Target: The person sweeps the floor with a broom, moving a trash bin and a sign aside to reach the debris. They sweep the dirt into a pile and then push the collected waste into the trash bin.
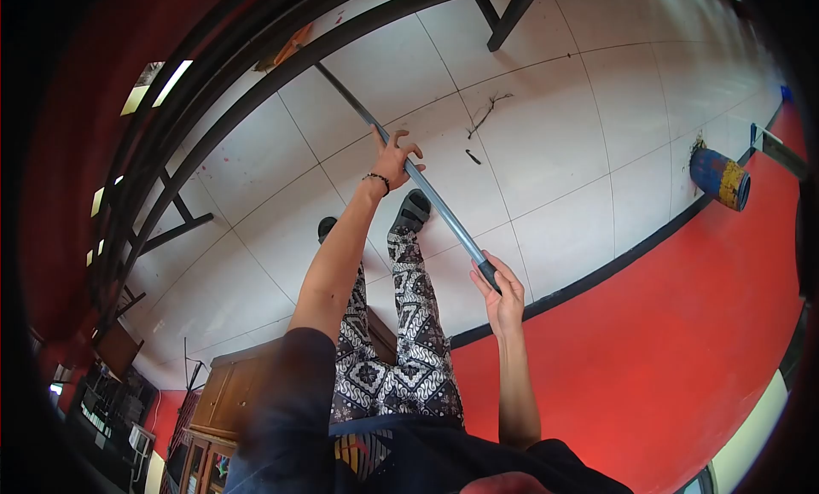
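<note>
A broom with a long grey handle (444,206) slants across the view, and its far end meets an orange part (290,49) partly hidden by a dark metal frame. My left hand (394,159), with a dark bead bracelet at the wrist, holds the handle partway along, its fingers loosely curled and somewhat apart. Lower down, my right hand (503,296) grips the black end of the handle between thumb and fingers. On the pale tiled floor (546,136) beyond the handle lie a dry twig (485,117) and a small dark scrap (473,157).
Dark metal bars (341,35) arch across the upper left, with legs on the floor. A blue and yellow bucket (721,180) lies near the red wall (631,323) on the right. A wooden cabinet (223,396) stands at lower left.
</note>
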Demonstrator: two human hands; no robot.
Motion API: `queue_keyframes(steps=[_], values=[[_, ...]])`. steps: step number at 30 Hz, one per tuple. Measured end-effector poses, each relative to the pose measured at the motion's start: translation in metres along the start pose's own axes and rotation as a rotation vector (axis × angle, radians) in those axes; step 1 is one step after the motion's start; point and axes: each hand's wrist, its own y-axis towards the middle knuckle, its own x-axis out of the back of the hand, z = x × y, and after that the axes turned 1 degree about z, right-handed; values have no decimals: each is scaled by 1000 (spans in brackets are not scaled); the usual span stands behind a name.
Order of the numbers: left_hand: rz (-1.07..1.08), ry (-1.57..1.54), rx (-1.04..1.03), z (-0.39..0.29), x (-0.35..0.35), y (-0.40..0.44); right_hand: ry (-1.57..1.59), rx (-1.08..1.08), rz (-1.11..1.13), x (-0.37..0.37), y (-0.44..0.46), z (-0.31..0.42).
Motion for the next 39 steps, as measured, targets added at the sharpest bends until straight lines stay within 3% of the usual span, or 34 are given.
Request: queue_keyframes(steps=[3,6,7,8,10,15,17,19,21,22,24,25,27,29,30,33,35,36,39], values=[[90,-85,-1,-69,-3,22,-85,243,-130,18,-29,53],[-83,-337,-77,-164,-24,29,-8,567,-271,40,-72,124],[-127,-410,-96,-201,-25,34,46,698,-129,53,-89,149],[-139,-490,-96,-238,-25,38,59,812,-369,35,-105,177],[-134,-645,-107,-303,-16,44,-67,1005,-100,56,-143,224],[-135,-878,-201,-394,4,70,-262,1265,-34,18,-200,289],[47,-809,-173,-405,15,76,-218,1301,-97,11,-207,300],[-4,-750,-164,-403,50,67,-144,1286,1,12,-220,314],[106,-554,-184,-404,81,54,-154,1326,-14,5,-234,326],[-62,-568,-195,-409,89,40,-145,1329,60,4,-244,335],[-100,-491,-128,-408,111,10,-90,1333,118,3,-250,344],[-109,-432,-79,-399,120,-3,14,1269,249,2,-238,345],[-124,-328,39,-360,128,-19,207,1116,423,0,-187,330],[-186,-233,103,-289,115,-23,139,941,287,-13,-116,279],[-196,-216,131,-242,98,-23,81,819,323,-19,-78,247],[26,-176,169,-145,73,-31,187,644,296,-35,-27,176],[32,-272,129,-142,55,-33,100,735,387,-33,-27,164],[47,-291,79,-158,50,-30,134,783,314,-31,-36,179],[113,-507,-58,-243,37,2,118,909,355,4,-72,247]])
